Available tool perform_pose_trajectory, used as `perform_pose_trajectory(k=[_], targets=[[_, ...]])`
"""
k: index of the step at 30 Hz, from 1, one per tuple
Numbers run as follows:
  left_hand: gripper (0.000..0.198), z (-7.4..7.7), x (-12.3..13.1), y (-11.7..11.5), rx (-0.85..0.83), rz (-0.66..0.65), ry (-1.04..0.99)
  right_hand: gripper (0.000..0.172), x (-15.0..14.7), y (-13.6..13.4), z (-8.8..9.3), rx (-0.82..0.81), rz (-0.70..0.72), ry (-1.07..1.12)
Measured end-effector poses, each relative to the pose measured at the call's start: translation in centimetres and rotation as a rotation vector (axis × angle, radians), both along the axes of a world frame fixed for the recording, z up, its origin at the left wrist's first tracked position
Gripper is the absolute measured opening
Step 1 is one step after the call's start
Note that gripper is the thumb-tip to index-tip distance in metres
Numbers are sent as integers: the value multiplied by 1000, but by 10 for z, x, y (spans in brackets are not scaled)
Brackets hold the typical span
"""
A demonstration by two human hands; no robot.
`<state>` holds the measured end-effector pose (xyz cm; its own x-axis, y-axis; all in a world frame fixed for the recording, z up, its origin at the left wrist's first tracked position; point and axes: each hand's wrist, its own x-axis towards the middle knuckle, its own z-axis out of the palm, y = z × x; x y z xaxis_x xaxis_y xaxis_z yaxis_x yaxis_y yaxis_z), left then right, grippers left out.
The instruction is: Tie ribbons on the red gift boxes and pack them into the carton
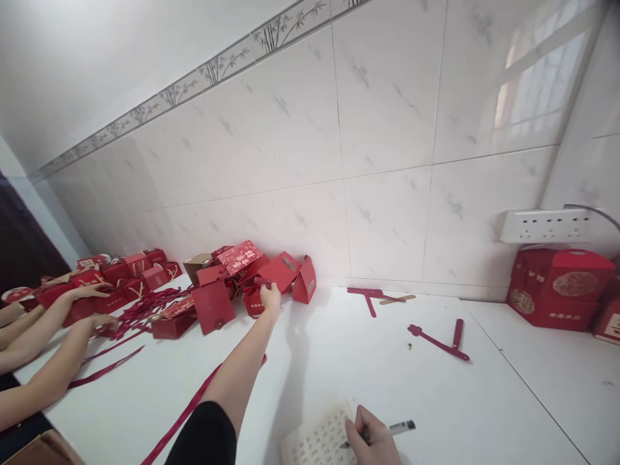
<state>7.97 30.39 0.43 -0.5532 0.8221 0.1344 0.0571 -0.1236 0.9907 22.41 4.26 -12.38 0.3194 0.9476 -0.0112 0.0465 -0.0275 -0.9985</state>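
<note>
My left hand (270, 298) reaches far across the white table and closes on a small red gift box (255, 301) at the edge of a heap of red boxes (242, 274) by the tiled wall. My right hand (371, 439) rests near the front edge, gripping a pen (394, 429) over a sheet printed with a grid of characters (320, 442).
Another person's arms and hands (58, 323) work among red boxes and ribbons (145, 310) at the left. Long red ribbons (194, 400) trail across the table. Loose red strips (438, 341) lie in the middle. Larger red boxes (559, 287) and a white power strip (545, 225) stand at the right.
</note>
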Motion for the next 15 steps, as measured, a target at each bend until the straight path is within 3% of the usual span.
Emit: perform_pose_trajectory(k=[3,8,11,15], targets=[[2,13,-5,-25,104,-9,116,40,0,2,-4,2,12,32],[10,31,9,-77,276,-88,201,45,-1,-2,5,68,24,120],[16,39,32,-115,356,-172,233,46,12,-7,35,195,-33,137],[19,52,69,-166,401,-460,308,40,54,-12,106,614,-426,-123]])
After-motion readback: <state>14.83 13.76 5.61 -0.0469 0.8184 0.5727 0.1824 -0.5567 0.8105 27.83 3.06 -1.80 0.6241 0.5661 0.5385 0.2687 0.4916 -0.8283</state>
